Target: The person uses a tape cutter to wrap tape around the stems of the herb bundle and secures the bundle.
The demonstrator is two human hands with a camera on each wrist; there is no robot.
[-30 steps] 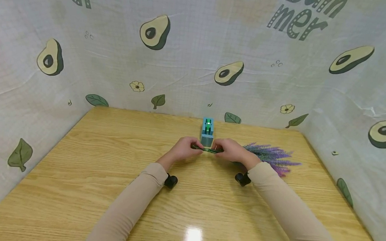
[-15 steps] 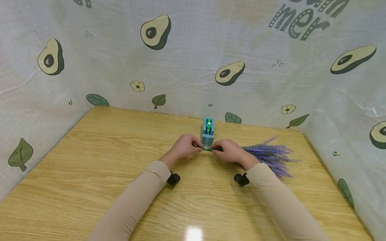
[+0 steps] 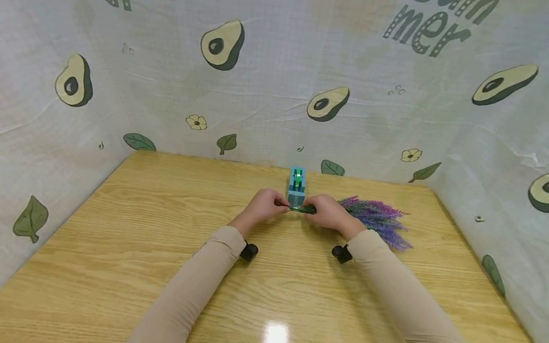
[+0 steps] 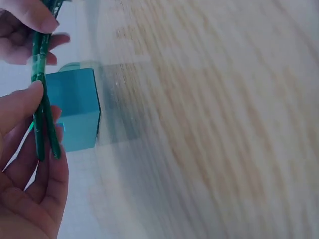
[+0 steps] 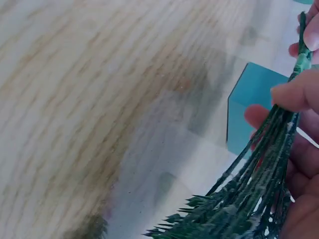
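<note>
A bunch of artificial lavender (image 3: pixel 380 220) with purple and pink heads lies sideways, its heads to the right. My left hand (image 3: pixel 263 205) pinches the ends of the green stems (image 4: pixel 44 112) between thumb and fingers. Farther up the same stems, near where they spread, my right hand (image 3: pixel 328 212) pinches them. Between the two hands a band of clear tape (image 4: pixel 38 63) goes around the stems. Just beyond the hands stands a blue tape dispenser (image 3: pixel 297 186) holding a green roll. Part of the stems is hidden behind the fingers.
The wooden table (image 3: pixel 181 213) extends on all sides of the hands. A cloth printed with avocados and leaves (image 3: pixel 271 86) hangs behind it and along both sides. Small black cameras (image 3: pixel 249 251) sit on the wrists.
The bunch has turned about its stems; pink heads, low at first, now lie along the upper side. Both hands have shifted slightly toward the dispenser, still pinching the stems.
</note>
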